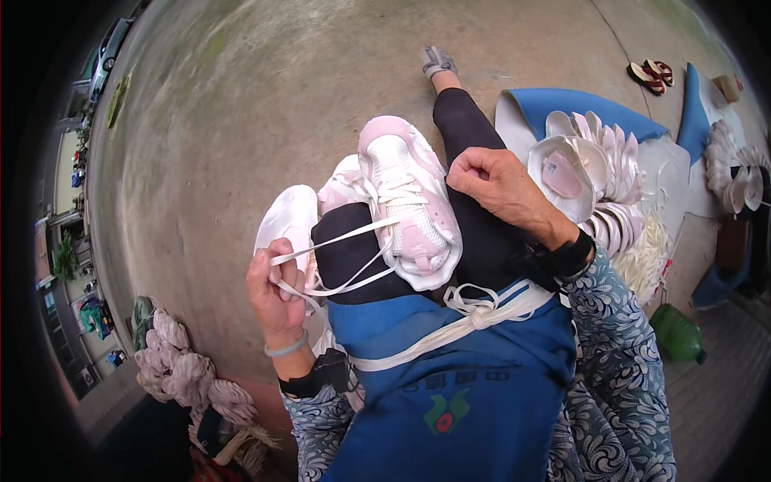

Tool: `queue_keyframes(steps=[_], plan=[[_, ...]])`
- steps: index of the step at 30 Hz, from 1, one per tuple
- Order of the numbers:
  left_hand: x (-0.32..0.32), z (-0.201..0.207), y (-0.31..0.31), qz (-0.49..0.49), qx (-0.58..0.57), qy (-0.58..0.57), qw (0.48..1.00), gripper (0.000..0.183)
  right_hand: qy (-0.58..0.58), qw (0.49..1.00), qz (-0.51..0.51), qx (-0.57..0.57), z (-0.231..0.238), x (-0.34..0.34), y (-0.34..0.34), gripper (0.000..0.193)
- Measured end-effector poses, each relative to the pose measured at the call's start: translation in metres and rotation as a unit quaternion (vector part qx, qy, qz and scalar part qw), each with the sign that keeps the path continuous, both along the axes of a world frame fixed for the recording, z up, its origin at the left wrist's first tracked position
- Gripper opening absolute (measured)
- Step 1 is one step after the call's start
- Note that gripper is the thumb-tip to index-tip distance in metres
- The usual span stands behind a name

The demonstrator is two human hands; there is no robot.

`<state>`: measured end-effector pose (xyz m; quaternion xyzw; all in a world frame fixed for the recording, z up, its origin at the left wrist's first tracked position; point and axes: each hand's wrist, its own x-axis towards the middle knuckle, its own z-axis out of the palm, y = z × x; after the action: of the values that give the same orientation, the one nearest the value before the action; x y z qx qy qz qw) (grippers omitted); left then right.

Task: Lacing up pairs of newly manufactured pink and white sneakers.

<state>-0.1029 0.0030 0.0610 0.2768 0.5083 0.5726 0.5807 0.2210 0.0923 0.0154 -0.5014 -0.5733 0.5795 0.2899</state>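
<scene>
Head view, the single view that I receive from the rig. A pink-and-white sneaker (430,229) lies lengthwise across the wearer's dark-trousered legs, at the middle of the scene. The left hand (277,285), left of the sneaker, is closed on its loose white shoelace (353,233), whose strands run from the sneaker to the fingers. The right hand (499,189) is well apart from the left, just right of the sneaker and over the right thigh; its fingers are curled in, and I cannot tell whether they enclose anything. A second pale shoe (289,215) stands left of the left knee, beyond the left hand. Nearer, a blue apron (385,329) is crossed by a knotted white tie (418,345). At right I note stacked pale shoe parts (618,169) beside a blue-and-white sheet (574,103), a bundle of cream strands (642,265) and, nearer, a green bottle (679,333). A pair of sandals (646,79) lies at far right.
</scene>
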Motion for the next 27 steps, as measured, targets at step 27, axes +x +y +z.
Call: queue_keyframes(steps=[27], plan=[[0.019,0.046,-0.059,-0.404,0.099,-0.008,0.909,0.014,-0.182,0.958,0.107,0.196,0.032,-0.039,-0.027,0.013]])
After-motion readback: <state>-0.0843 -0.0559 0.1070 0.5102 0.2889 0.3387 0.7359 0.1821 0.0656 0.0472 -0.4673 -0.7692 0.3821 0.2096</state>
